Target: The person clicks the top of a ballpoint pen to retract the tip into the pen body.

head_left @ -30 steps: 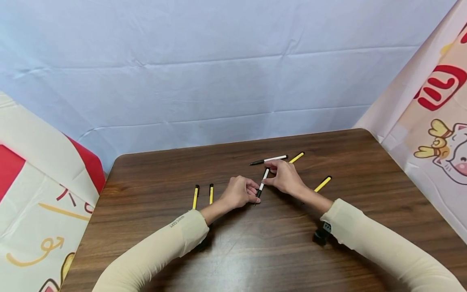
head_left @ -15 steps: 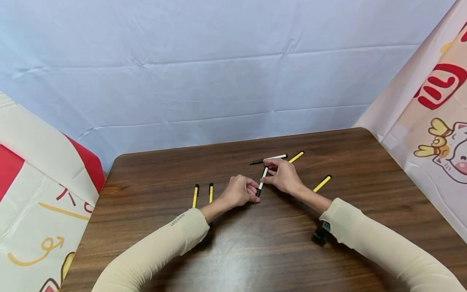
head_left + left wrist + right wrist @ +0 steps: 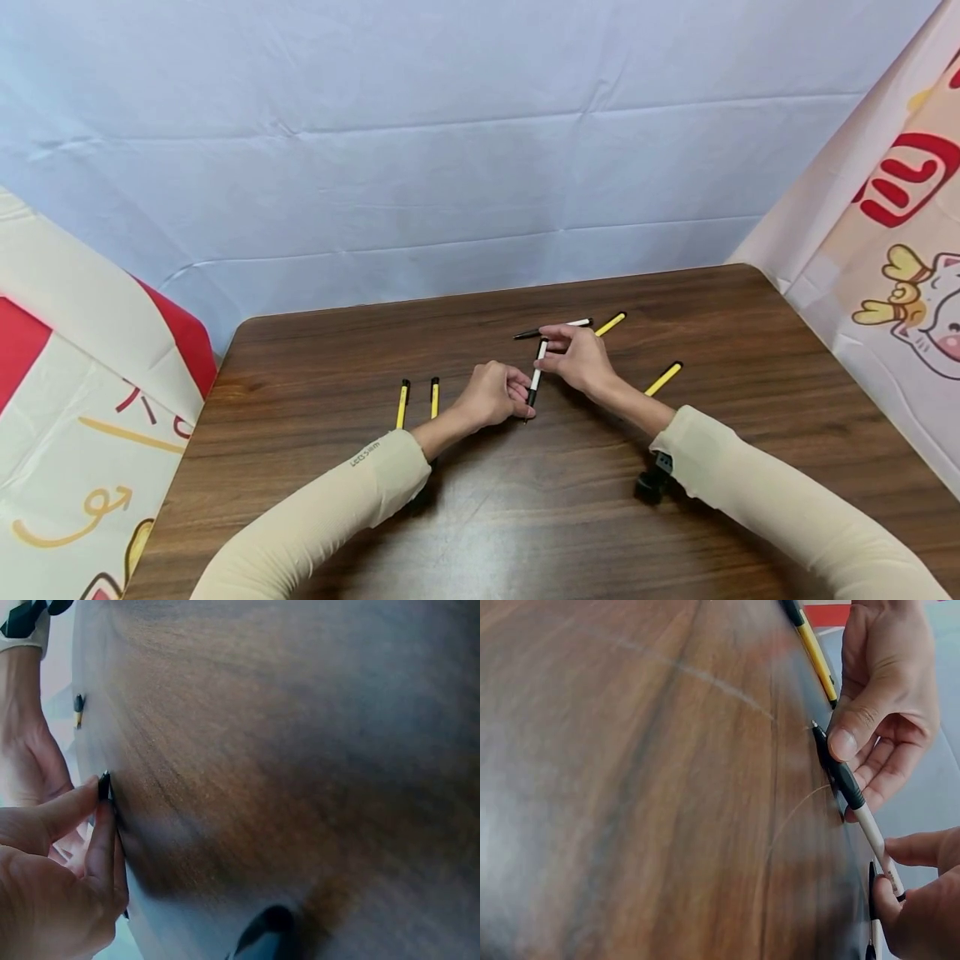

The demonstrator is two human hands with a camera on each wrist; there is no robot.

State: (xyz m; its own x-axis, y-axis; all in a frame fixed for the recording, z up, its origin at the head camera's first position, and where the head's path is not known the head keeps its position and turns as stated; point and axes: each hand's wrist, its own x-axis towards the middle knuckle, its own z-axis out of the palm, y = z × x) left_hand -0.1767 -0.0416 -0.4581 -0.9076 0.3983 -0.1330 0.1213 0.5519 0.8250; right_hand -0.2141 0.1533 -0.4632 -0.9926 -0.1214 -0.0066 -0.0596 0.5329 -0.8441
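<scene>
A white pen with a black grip (image 3: 537, 372) is held between both hands near the middle of the table. My left hand (image 3: 489, 395) pinches its black grip between thumb and fingers, close to the tip. The white upper end is pinched by my right hand (image 3: 581, 360). In the right wrist view the pen (image 3: 869, 829) slants close over the tabletop, its point toward the left thumb's side. A second white and black pen (image 3: 529, 333) lies just beyond my right hand, which partly covers it.
Two yellow pens, one (image 3: 402, 405) and another (image 3: 435, 400), lie left of my left forearm, which partly hides them. Two more yellow pens, one (image 3: 612, 323) and another (image 3: 663, 379), lie at the right. The wooden table (image 3: 315, 358) ends at a pale cloth backdrop (image 3: 465, 167).
My right hand has shifted slightly left and away, bringing the pen's white end with it, so the pen stands a little steeper in view. The left hand has hardly moved.
</scene>
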